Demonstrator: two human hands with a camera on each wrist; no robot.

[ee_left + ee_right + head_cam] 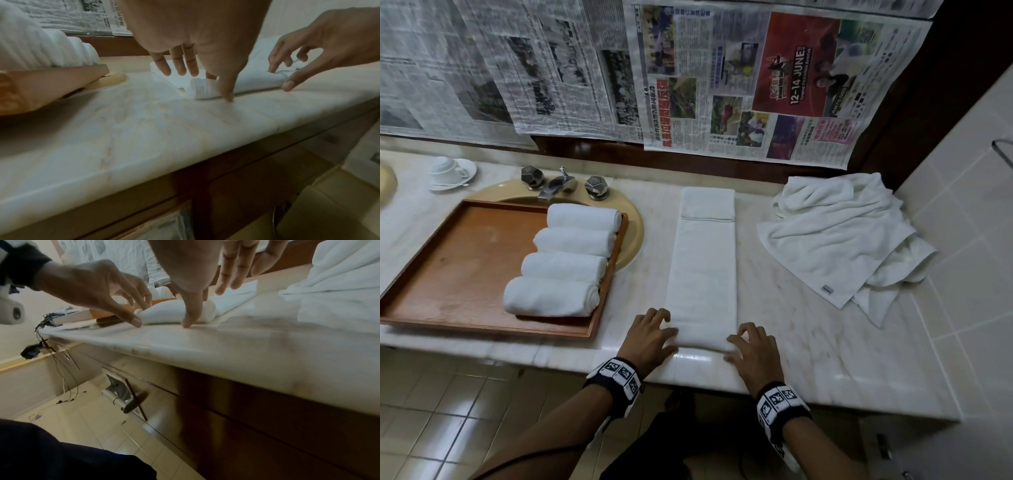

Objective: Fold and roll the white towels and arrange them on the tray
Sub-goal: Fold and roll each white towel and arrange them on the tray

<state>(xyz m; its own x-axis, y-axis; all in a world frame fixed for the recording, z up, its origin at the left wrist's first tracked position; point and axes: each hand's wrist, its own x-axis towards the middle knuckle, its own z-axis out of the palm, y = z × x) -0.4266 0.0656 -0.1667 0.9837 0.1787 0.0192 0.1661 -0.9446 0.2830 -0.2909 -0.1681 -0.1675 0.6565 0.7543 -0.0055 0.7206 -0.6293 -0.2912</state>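
A white towel (702,267) lies folded into a long narrow strip on the marble counter, running away from me. Its near end (702,342) is curled into a small roll (203,91) (168,313). My left hand (650,334) (205,81) holds the roll's left end, thumb behind it on the counter and fingers over the top. My right hand (751,349) (205,305) holds the right end the same way. To the left, the wooden tray (465,260) carries several rolled white towels (565,267) in a row along its right side.
A loose pile of unfolded white towels (842,236) lies at the back right, against the tiled side wall. The tray sits partly over a beige sink with a faucet (558,186). A cup on a saucer (450,171) stands far left. Newspaper covers the back wall.
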